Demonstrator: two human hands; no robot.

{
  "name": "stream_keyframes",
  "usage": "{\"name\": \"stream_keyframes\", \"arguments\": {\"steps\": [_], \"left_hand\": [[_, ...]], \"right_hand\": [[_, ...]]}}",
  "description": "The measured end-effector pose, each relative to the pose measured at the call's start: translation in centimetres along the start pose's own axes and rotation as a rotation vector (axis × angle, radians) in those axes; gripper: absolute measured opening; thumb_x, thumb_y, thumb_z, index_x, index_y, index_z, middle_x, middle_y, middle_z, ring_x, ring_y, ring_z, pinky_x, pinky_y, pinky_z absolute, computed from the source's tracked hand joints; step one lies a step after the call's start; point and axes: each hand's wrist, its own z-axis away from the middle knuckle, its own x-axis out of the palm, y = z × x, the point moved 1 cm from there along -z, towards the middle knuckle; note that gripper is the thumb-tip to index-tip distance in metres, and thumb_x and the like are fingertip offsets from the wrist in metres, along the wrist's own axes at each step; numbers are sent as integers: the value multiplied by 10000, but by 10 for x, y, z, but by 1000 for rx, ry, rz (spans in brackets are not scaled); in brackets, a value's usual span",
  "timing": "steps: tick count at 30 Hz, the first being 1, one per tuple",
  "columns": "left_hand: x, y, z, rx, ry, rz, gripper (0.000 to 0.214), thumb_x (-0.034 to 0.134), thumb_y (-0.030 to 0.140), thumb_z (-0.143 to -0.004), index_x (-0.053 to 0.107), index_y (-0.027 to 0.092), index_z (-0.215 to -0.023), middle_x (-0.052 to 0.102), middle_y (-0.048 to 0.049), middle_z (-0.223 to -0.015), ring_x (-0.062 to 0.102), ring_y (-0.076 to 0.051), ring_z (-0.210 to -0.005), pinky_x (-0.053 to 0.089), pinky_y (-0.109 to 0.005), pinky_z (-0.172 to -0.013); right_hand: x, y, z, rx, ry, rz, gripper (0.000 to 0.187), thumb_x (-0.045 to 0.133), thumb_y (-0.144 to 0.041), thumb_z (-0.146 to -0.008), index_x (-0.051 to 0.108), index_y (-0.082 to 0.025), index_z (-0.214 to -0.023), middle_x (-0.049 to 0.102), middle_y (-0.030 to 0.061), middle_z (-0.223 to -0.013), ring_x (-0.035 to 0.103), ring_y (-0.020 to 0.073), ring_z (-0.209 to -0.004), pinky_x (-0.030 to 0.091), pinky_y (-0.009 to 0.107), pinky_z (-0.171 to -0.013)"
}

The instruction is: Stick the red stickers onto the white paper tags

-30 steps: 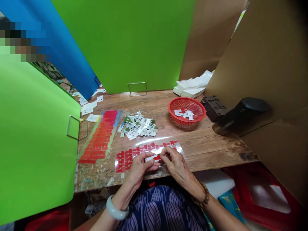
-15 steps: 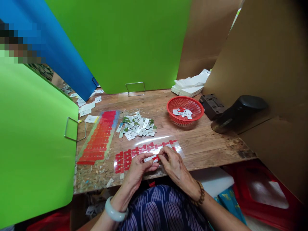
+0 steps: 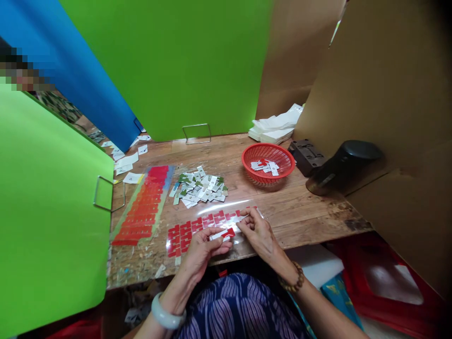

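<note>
My left hand (image 3: 203, 249) is closed on a small white tag with a red sticker (image 3: 222, 233), held just above the table's near edge. My right hand (image 3: 257, 230) sits to the right of it, fingertips pinched down on a clear sheet of red stickers (image 3: 197, 226) that lies flat on the wooden table (image 3: 300, 212); whether they hold anything I cannot tell. A pile of small white and green tags (image 3: 199, 187) lies beyond the sheet.
A red mesh basket (image 3: 268, 162) with a few finished tags stands at the right. A second sticker sheet (image 3: 146, 205) lies at the left. Stacked white bags (image 3: 275, 127), a black block (image 3: 306, 157) and a black device (image 3: 344, 165) sit by cardboard walls. Green and blue panels enclose the left and back.
My right hand has let go of the tag and moved right and away onto the sticker sheet. My left hand keeps the tag, its red sticker now showing.
</note>
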Motion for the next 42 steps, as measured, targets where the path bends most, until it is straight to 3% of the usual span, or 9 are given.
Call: {"name": "stream_keyframes", "arguments": {"steps": [3,6,19,22,27,32,33,36,42], "left_hand": [[2,1,4,-2,4,-3,252,603,7,-698,554,62,-939,705,-126,-705,680,-157,-616,544,-215,-623],[4,-2,7,6,-27,-19,267,596,11,-708,550,53,-968,704,-128,-701,679,-152,-616,542,-213,-628],[13,-13,29,136,-139,-173,332,674,177,-673,559,77,-968,700,-118,-766,672,-162,-663,529,-260,-670],[6,-16,22,300,-79,-268,427,639,303,-709,531,100,-1068,689,-115,-885,669,-183,-753,521,-328,-750],[-29,-24,2,779,312,-781,418,529,390,-769,550,177,-1128,642,-108,-1080,612,-240,-967,452,-430,-876],[-54,-50,-22,1030,372,-1281,354,532,341,-765,619,193,-1074,617,-107,-1156,508,-295,-1135,352,-518,-957],[-55,-54,-26,1033,383,-1356,360,536,331,-761,623,194,-1082,605,-107,-1179,486,-310,-1158,334,-537,-961],[-51,-63,-34,1023,405,-1494,389,491,326,-796,594,207,-1152,565,-97,-1238,446,-311,-1197,311,-539,-975],[-38,-63,-34,1093,365,-1537,398,451,356,-829,572,224,-1185,550,-84,-1256,416,-296,-1223,348,-507,-974]], "right_hand": [[-2,2,2,99,-157,-124,230,406,-392,-860,501,-186,-824,529,-24,-655,481,79,-473,401,196,-433],[3,0,9,158,-281,-204,271,476,-452,-817,507,-183,-829,499,-51,-577,448,63,-404,372,168,-358],[0,-1,28,280,-418,-501,367,594,-500,-716,482,-153,-677,572,-31,-498,431,40,-308,317,128,-272],[-15,-5,10,238,-327,-426,381,635,-502,-670,486,-152,-646,561,-19,-473,435,58,-303,312,149,-266],[-60,-26,-47,28,50,-340,340,409,-485,-837,497,-165,-767,628,52,-697,560,93,-500,460,204,-462],[-61,-14,-51,-156,241,-107,323,517,-331,-779,515,-174,-1061,627,74,-909,592,187,-805,474,342,-762],[-55,-7,-43,-298,240,114,316,469,-318,-804,535,-167,-1073,624,91,-945,579,201,-874,450,358,-818],[-39,23,-18,-406,140,391,309,474,-284,-814,596,-172,-1075,600,125,-1102,511,246,-1068,354,406,-948],[-46,54,4,-316,75,905,469,463,-359,-850,470,-178,-1283,423,116,-1358,316,266,-1282,232,429,-1039]]}}
